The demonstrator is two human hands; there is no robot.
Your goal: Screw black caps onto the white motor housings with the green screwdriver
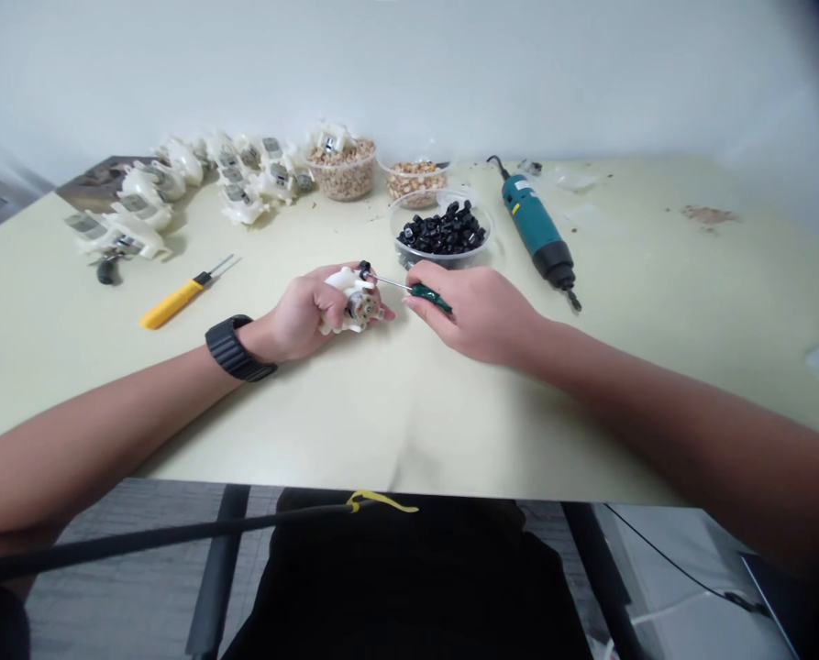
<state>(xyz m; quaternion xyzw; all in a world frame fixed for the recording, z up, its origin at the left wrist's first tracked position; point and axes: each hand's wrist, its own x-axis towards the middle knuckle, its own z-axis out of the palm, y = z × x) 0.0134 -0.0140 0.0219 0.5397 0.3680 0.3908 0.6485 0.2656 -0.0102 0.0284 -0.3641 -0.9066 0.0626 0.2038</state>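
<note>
My left hand is closed around a white plastic housing that has a round metal motor set in it. A small black part sits at the top of the housing. My right hand grips the green handle of a screwdriver, held nearly level. Its thin metal shaft points left and its tip reaches the black part; whether the tip sits inside it cannot be made out. Just behind my right hand stands a clear tub of small black parts.
Several white housings lie at the back left. Two clear tubs of small tan pieces stand behind. A teal electric screwdriver lies to the right, a yellow-handled tool to the left. A black cord crosses below the table's front edge.
</note>
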